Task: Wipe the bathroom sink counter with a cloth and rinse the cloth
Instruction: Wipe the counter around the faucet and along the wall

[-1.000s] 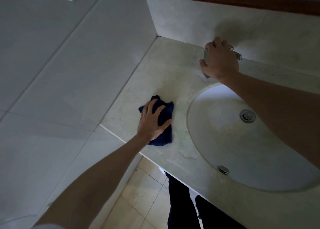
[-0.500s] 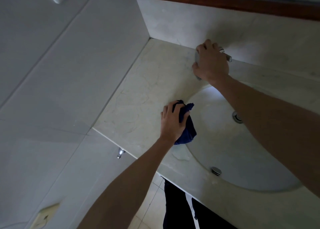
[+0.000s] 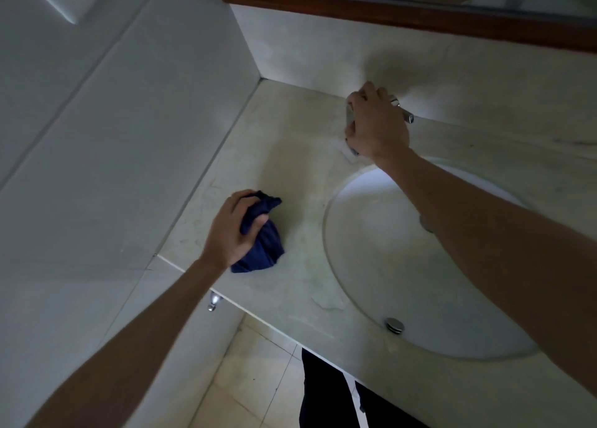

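We hold the cloth on the counter, other hand at the tap.

Our left hand [image 3: 233, 230] grips a bunched dark blue cloth [image 3: 262, 240] on the pale marble counter [image 3: 290, 169], just left of the white oval sink [image 3: 381, 266]; our right hand [image 3: 376, 122] is wrapped around the chrome faucet [image 3: 402, 109].

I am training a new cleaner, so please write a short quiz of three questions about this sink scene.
1. True or false: the left hand grips the dark blue cloth bunched up, over the counter.
2. What does the right hand hold? A) the faucet B) the mirror frame C) the drain
3. Fill in: the cloth is to the ____ of the basin in the picture.

Key: 1 true; 2 A; 3 left.
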